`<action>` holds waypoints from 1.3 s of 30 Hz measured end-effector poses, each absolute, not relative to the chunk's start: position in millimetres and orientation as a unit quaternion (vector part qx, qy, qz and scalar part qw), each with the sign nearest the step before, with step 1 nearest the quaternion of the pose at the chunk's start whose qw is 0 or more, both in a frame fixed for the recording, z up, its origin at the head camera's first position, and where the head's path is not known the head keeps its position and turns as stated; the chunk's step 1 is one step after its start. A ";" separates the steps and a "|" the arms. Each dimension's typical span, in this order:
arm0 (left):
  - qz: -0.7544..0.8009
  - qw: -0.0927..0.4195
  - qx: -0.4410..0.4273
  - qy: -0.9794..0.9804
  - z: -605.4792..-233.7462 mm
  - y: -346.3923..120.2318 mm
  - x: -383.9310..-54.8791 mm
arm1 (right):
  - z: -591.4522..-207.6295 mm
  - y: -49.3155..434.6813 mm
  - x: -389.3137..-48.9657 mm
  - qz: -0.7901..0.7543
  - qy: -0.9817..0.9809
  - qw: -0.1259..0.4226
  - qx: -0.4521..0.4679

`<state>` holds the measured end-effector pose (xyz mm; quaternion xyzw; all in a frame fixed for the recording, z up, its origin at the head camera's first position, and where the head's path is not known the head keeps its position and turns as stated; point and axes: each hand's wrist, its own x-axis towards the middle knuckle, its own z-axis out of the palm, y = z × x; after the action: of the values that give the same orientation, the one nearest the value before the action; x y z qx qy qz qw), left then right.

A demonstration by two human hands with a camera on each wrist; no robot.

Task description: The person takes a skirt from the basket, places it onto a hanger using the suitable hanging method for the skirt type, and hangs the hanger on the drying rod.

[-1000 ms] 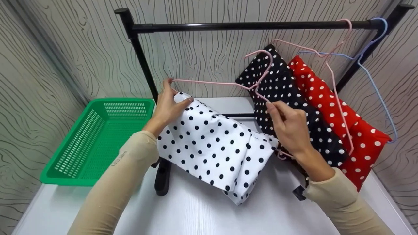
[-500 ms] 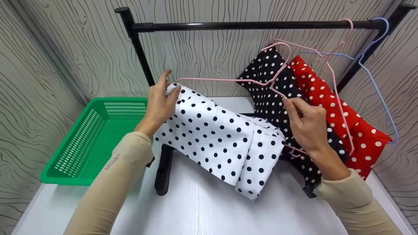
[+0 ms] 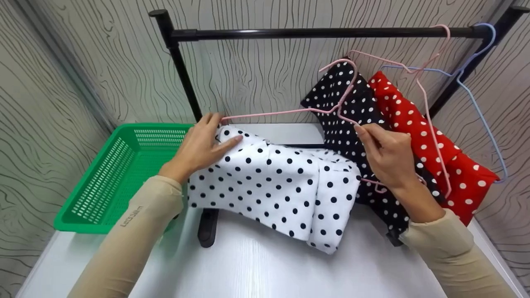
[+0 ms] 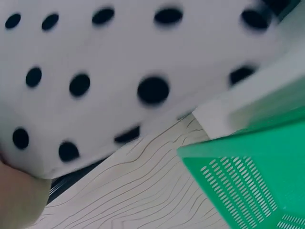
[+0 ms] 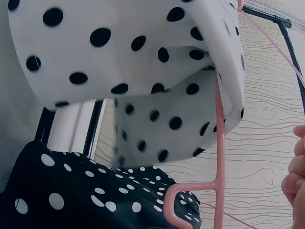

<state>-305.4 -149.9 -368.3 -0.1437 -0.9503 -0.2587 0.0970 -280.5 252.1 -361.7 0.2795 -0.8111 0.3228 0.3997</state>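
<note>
My right hand [image 3: 391, 157] pinches the right shoulder of a pink clothes hanger [image 3: 269, 113] below its hook, in front of the rack. White cloth with black dots [image 3: 265, 186] drapes over the hanger's lower bar; the right wrist view shows that bar running into the fold. My left hand [image 3: 198, 145] is at the hanger's left end, its thumb on the front of the cloth and its other fingers around the upper corner, partly hidden. Dotted fabric fills much of the left wrist view.
A black rack [image 3: 290, 33] stands behind. On its right side hang a black dotted cloth [image 3: 343, 107] on a pink hanger and a red dotted cloth [image 3: 472, 178] with a blue hanger [image 3: 480, 111]. A green basket [image 3: 124, 178] sits at left on the white table [image 3: 256, 269].
The hanger and white cloth have shifted right overall, after first rising and then dipping at the left end. My left hand has dropped lower; my right hand has moved right.
</note>
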 end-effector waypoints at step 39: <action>-0.297 -0.176 -0.301 -0.889 -347.9 -160.2 -294.7 | -328.3 197.4 -301.7 0.327 -0.812 0.275 0.397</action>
<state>-294.7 -160.2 -347.9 -0.3014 -0.8887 -0.2970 -0.1763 -301.7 197.4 -328.3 0.3968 -0.8122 0.3272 0.2754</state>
